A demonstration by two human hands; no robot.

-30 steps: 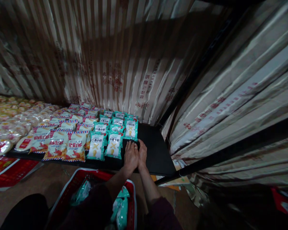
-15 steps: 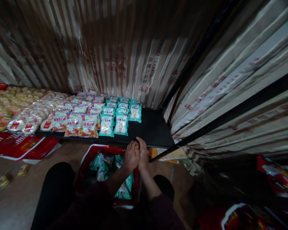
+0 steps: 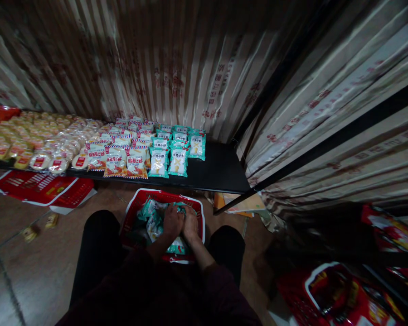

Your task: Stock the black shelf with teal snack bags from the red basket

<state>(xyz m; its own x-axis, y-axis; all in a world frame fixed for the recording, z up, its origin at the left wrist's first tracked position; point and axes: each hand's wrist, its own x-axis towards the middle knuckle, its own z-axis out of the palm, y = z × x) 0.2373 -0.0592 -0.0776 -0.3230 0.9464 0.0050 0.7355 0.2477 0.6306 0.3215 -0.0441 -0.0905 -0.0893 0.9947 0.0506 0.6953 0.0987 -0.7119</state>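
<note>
Both hands are down inside a red shopping basket [image 3: 197,209] between my knees, close together over teal-and-white snack bags [image 3: 155,227]. My left hand [image 3: 172,223] has its fingers curled at a teal snack bag [image 3: 181,206]. My right hand [image 3: 190,224] closes on the same bag from the other side; its fingertips are partly hidden. On the black shelf [image 3: 221,170] just beyond the basket, similar teal snack bags [image 3: 177,161] stand in short rows. White-and-orange shrimp snack bags [image 3: 136,162] stand to their left.
Round wrapped pastries [image 3: 59,164] fill the shelf's left part. Another red basket [image 3: 44,186] sits below it. A black metal post [image 3: 275,183] slants at the right, before a striped curtain [image 3: 177,68]. More red packages [image 3: 357,299] are at the lower right.
My hands have gone from the shelf's front edge down into the basket, onto the teal bags. The view has shifted, showing more of the basket and floor.
</note>
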